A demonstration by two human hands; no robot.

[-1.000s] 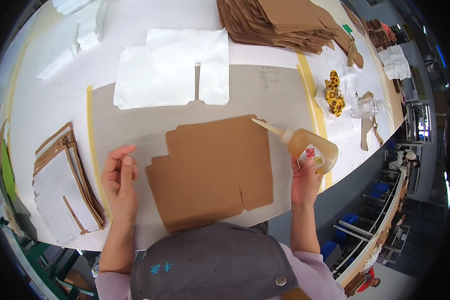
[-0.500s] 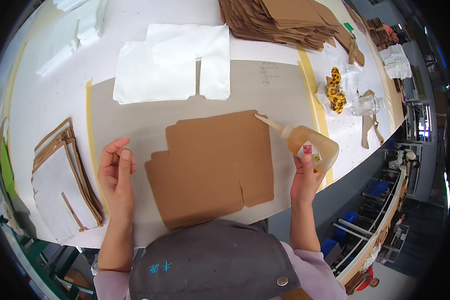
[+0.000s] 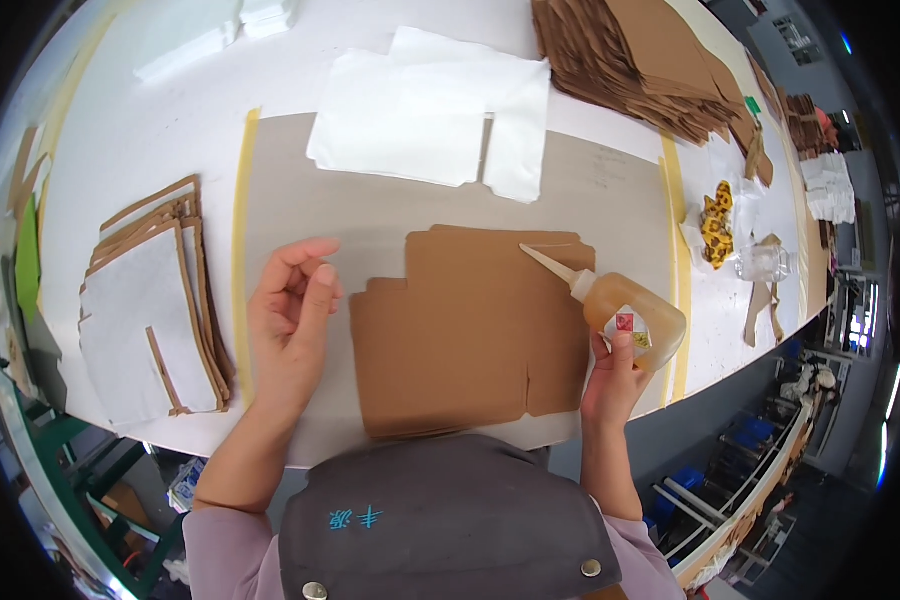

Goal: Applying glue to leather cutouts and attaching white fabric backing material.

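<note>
one bottle [image 3: 615, 296] in right hand [image 3: 612, 385], bare mat [image 3: 370, 212] edging panel [image 3: 460, 330]

One squeeze bottle [image 3: 658, 318] and one clear jar [image 3: 758, 264] show.

A: what's worn?
B: dark grey apron [image 3: 450, 500], rounded far edge, a few faint creases
A: fasteners?
B: two round silvery snaps [image 3: 315, 591], one by each near corner
A: markings?
B: bright blue characters [image 3: 356, 519], left of centre, between far edge and left snap
A: sleeves?
B: pale lilac sleeves [image 3: 232, 555], ending around the elbows, forearms [image 3: 260, 435] bare
</note>
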